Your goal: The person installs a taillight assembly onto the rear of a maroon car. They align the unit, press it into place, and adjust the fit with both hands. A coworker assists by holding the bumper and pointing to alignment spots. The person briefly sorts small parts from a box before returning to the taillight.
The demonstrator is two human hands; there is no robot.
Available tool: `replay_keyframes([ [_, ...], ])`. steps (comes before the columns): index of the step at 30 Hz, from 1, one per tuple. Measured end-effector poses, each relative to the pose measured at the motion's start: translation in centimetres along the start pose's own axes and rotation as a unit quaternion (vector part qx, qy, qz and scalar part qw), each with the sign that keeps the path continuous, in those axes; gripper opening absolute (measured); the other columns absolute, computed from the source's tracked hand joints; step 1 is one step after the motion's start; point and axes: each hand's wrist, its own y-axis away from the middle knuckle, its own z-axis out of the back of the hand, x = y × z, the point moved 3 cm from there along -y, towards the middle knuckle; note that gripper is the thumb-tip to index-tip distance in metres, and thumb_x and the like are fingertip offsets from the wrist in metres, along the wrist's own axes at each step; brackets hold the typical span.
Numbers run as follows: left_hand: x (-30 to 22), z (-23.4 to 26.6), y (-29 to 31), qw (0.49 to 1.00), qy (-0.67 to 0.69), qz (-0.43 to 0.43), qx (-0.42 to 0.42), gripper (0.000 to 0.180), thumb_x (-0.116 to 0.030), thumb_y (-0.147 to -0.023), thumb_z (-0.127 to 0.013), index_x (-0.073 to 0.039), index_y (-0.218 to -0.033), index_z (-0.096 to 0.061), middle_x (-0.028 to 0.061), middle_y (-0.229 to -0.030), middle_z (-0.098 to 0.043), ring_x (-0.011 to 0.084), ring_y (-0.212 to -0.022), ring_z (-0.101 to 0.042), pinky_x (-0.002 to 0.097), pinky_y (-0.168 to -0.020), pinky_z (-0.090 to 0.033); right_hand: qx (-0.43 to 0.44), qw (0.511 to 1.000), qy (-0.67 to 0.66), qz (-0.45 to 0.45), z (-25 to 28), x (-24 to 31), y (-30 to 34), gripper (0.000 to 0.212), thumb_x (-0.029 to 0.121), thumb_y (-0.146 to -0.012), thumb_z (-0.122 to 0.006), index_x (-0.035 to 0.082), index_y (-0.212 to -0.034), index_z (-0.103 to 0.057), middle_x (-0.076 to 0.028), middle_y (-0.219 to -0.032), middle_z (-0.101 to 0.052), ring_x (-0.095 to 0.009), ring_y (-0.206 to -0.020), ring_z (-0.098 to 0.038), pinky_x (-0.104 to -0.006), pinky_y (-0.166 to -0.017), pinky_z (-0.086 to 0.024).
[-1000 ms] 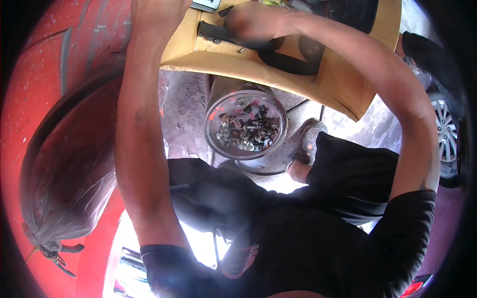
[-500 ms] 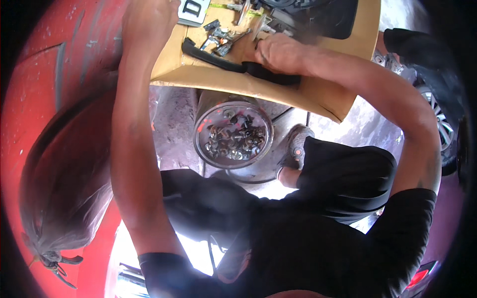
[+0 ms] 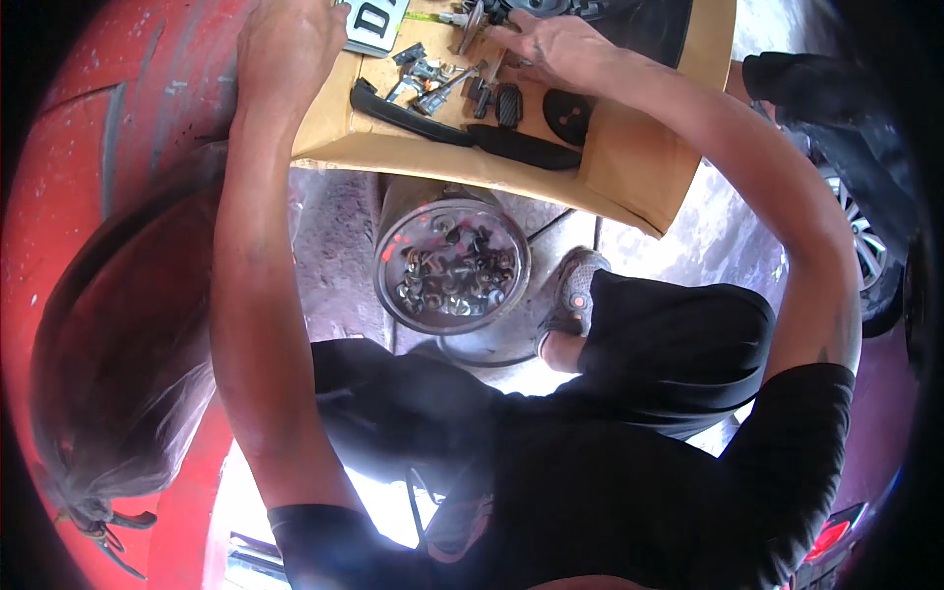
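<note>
At the top edge, beside a white licence plate [image 3: 375, 22] with dark lettering, is my left hand [image 3: 292, 34]. Its fingers are mostly hidden, so its grip does not show. My right hand [image 3: 556, 49] reaches into a cardboard box [image 3: 433, 167] full of car parts, palm down, fingers stretched out and apart over dark pieces. Below that hand lie a ribbed black pedal-like pad [image 3: 509, 105] and a round black disc [image 3: 567, 116]. A long curved black strip [image 3: 403, 115] and a black tapered piece [image 3: 526, 147] rest along the near side. Small metal and plastic fittings [image 3: 423, 84] lie left of the pad.
Beneath the box stands a round container [image 3: 381, 285] holding several nuts and bolts. To the left are a red car panel [image 3: 59, 177] and a dark plastic bag [image 3: 128, 344]. A car wheel [image 3: 867, 246] and dark cloth [image 3: 826, 108] are on the right.
My right hand has lifted off the black tapered piece and moved up, uncovering the ribbed pad and round disc. My left hand stays beside the plate. The view has shifted slightly.
</note>
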Motion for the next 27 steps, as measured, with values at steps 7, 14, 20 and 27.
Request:
replay_keyframes([
  [7, 0.1, 0.2, 0.5, 1.0, -0.021, 0.011, 0.012, 0.029, 0.003, -0.078, -0.068, -0.001, -0.106, -0.076, 0.0264, -0.096, -0.069, 0.0419, -0.091, -0.067, 0.0474, -0.084, -0.052, -0.012, 0.999, -0.017, 0.027, 0.3, 0.8, -0.4, 0.033, 0.013, -0.091, -0.057, 0.008, -0.123, -0.065, -0.019, -0.092, -0.069, -0.03, -0.076, -0.071, -0.0434, -0.062, -0.057],
  [14, 0.1, 0.3, 0.2, 1.0, -0.006, 0.002, -0.01, 0.03, 0.005, -0.077, -0.068, 0.0, -0.105, -0.076, 0.0257, -0.097, -0.067, 0.0421, -0.096, -0.065, 0.0467, -0.086, -0.052, 0.173, 0.975, -0.128, -0.048, 1.7, 1.0, 2.1, 0.051, 0.012, -0.083, -0.07, 0.008, -0.132, -0.057, -0.018, -0.115, -0.064, -0.034, -0.083, -0.072, -0.0431, -0.071, -0.061],
  [20, -0.8, 0.4, 0.6, 0.999, 0.004, 0.029, -0.015, 0.031, 0.006, -0.077, -0.068, 0.0, -0.106, -0.076, 0.026, -0.1, -0.066, 0.0423, -0.097, -0.065, 0.0464, -0.088, -0.052, 0.192, 0.964, -0.104, -0.153, 0.9, -1.6, 1.3, 0.026, 0.019, -0.093, -0.067, 0.003, -0.114, -0.063, -0.02, -0.103, -0.072, -0.035, -0.093, -0.072, -0.0445, -0.078, -0.059],
  [27, -0.4, 0.1, 0.4, 0.999, -0.012, 0.031, -0.008, 0.031, 0.006, -0.077, -0.069, -0.002, -0.106, -0.076, 0.0259, -0.099, -0.066, 0.042, -0.098, -0.065, 0.0465, -0.088, -0.052, 0.164, 0.94, -0.252, -0.162, -0.6, -3.3, 1.3, 0.037, 0.014, -0.089, -0.071, 0.004, -0.121, -0.058, -0.022, -0.109, -0.071, -0.043, -0.104, -0.068, -0.049, -0.089, -0.055],
])
